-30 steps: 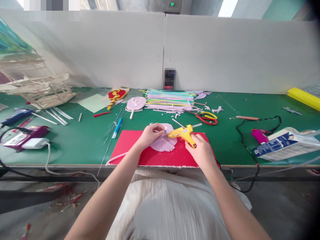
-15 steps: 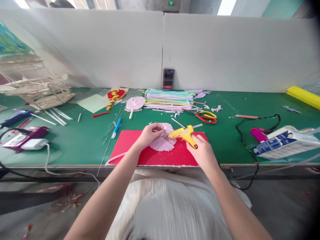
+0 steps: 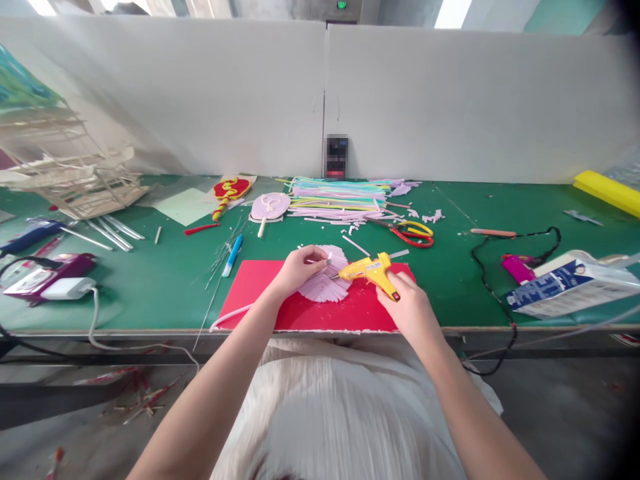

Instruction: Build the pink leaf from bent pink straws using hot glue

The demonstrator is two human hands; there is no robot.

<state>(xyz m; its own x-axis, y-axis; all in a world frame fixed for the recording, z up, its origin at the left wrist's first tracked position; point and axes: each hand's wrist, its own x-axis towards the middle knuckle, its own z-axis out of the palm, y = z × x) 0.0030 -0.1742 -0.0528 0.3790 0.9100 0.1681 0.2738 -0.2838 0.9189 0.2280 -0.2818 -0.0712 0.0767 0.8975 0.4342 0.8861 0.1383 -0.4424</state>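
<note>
A round lilac piece made of many narrow strips [image 3: 327,288] lies on a red board [image 3: 255,283] at the table's front edge. Over the piece's upper left part is my left hand [image 3: 303,268], thumb and fingertips pinched together on a small pale lilac strip [image 3: 329,257]. My right hand [image 3: 409,301] is wrapped round the handle of a yellow glue gun [image 3: 367,270]. The gun's nozzle points left, over the middle of the lilac piece and close to my left fingertips. Whether the nozzle touches the piece I cannot tell.
Behind the board lie a bundle of coloured pipe cleaners [image 3: 340,200], scissors [image 3: 413,233] and a lilac fan shape [image 3: 270,208]. A blue pen-like tool [image 3: 233,256] and thin wires lie left. At right are a black cord [image 3: 480,287] and a blue-white carton [image 3: 565,290].
My right hand has drawn the glue gun slightly to the right, its nozzle shifting away from my left fingertips. My left hand keeps nearly the same place.
</note>
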